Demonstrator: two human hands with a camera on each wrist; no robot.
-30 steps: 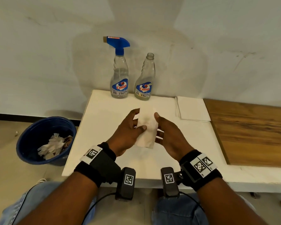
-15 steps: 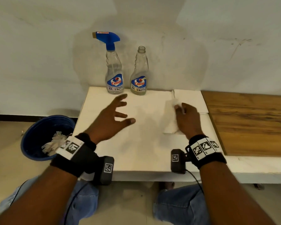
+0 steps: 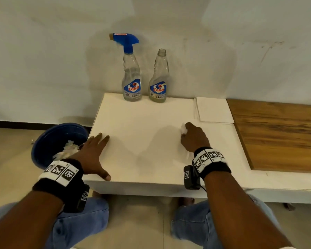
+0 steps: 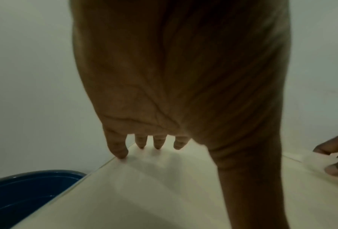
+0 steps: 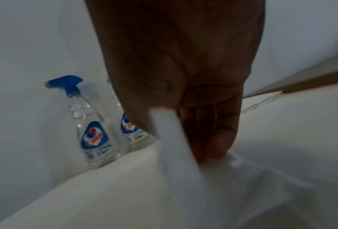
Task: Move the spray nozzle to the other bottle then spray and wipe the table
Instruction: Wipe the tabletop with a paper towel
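Observation:
Two clear bottles stand at the back of the white table (image 3: 142,141). The left bottle (image 3: 131,81) (image 5: 94,136) carries the blue spray nozzle (image 3: 127,40) (image 5: 66,83). The right bottle (image 3: 159,78) (image 5: 130,134) has a bare neck, and my hand partly hides it in the right wrist view. My right hand (image 3: 188,133) (image 5: 209,139) grips a white tissue (image 3: 184,128) (image 5: 171,139) and presses it onto the right half of the table. My left hand (image 3: 101,157) (image 4: 158,139) lies flat and open on the table's front left corner, holding nothing.
A stack of white tissues (image 3: 214,110) lies at the back right of the table. A wooden board (image 3: 276,133) adjoins the table on the right. On the floor to the left, close to my left hand, stands a blue bin (image 3: 50,141) (image 4: 26,193) with crumpled tissues.
Both hands held the tissue at the table's middle. The left hand let go and moved left to lie flat at the corner. The right hand carried the tissue to the table's right side.

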